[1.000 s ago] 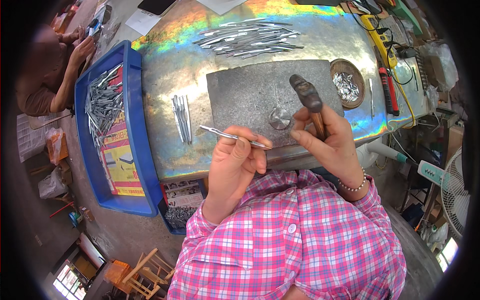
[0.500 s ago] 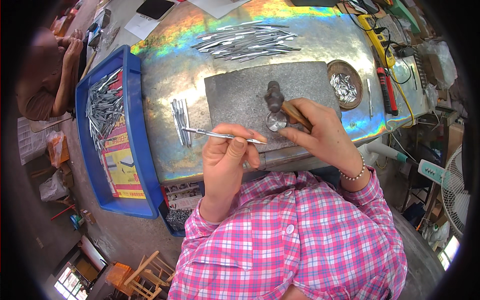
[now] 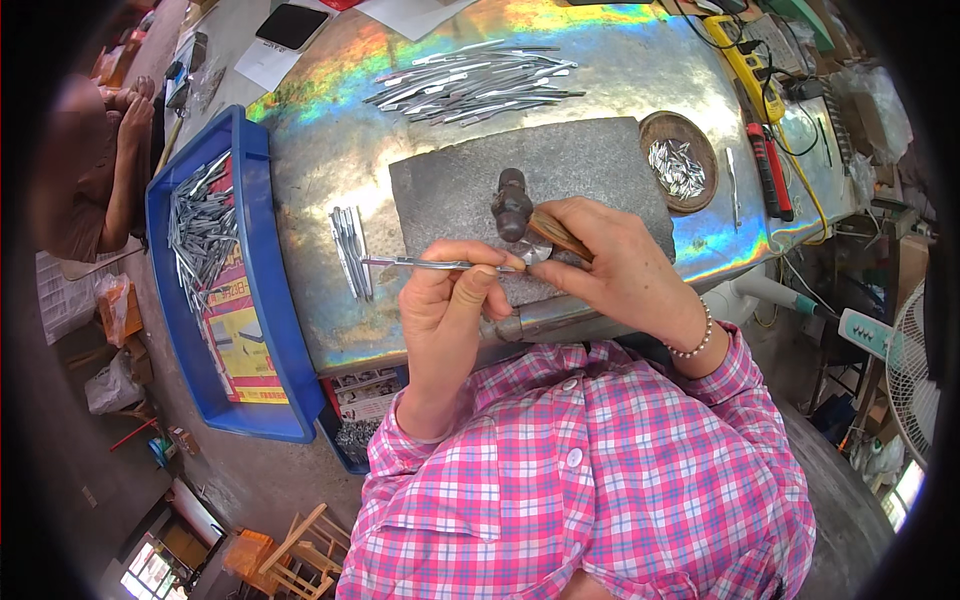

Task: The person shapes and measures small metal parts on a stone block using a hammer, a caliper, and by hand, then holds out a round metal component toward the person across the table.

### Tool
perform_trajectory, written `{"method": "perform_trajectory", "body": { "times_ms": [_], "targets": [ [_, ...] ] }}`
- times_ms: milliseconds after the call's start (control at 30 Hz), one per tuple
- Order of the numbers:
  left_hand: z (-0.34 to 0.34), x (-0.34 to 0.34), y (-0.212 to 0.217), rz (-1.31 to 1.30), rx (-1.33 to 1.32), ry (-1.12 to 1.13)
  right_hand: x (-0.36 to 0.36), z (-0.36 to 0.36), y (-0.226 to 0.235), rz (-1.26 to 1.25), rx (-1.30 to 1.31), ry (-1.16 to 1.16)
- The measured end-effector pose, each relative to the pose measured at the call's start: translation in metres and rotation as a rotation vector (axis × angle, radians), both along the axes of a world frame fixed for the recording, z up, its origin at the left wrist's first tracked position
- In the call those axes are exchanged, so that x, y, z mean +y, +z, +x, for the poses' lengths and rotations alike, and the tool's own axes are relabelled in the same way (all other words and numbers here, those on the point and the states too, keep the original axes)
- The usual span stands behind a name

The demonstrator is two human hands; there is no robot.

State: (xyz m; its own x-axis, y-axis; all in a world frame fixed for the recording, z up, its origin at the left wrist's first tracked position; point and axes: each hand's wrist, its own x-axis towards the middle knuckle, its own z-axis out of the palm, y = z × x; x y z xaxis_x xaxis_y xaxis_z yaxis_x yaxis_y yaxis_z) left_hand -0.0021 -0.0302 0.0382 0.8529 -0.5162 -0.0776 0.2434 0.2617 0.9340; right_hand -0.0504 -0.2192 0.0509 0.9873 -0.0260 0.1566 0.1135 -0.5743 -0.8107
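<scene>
My left hand (image 3: 450, 300) pinches a thin metal tweezer-like strip (image 3: 420, 264), held level with its tip on a small round steel anvil (image 3: 535, 250). My right hand (image 3: 620, 270) grips the wooden handle of a small hammer (image 3: 513, 203), whose dark head rests down at the strip's tip. Both work over a grey stone slab (image 3: 590, 165) on a shiny metal-covered table (image 3: 330, 150). A few finished strips (image 3: 350, 250) lie in a neat row left of the slab.
A pile of metal strips (image 3: 470, 80) lies at the table's far side. A round wooden bowl (image 3: 680, 160) holds small metal pieces. A blue tray (image 3: 255, 300) with several strips stands on the left. Another person (image 3: 90, 170) sits far left. Red and yellow tools (image 3: 765, 120) lie right.
The hammer came down from its raised position onto the strip's tip on the anvil. My left hand kept the strip in place.
</scene>
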Motion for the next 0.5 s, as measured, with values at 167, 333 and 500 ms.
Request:
{"method": "perform_trajectory", "body": {
  "times_ms": [167,333,500],
  "targets": [
    [0.003,-0.003,0.000,0.070,-0.061,0.001,-0.010,-0.017,0.009,0.243,0.275,-0.086],
    [0.002,-0.009,0.001,0.168,-0.120,-0.004,-0.020,-0.029,0.018,0.660,0.440,-0.197],
    [0.001,-0.011,-0.001,0.253,-0.230,-0.004,-0.020,-0.030,0.003,0.483,0.272,-0.153]
  ]
}}
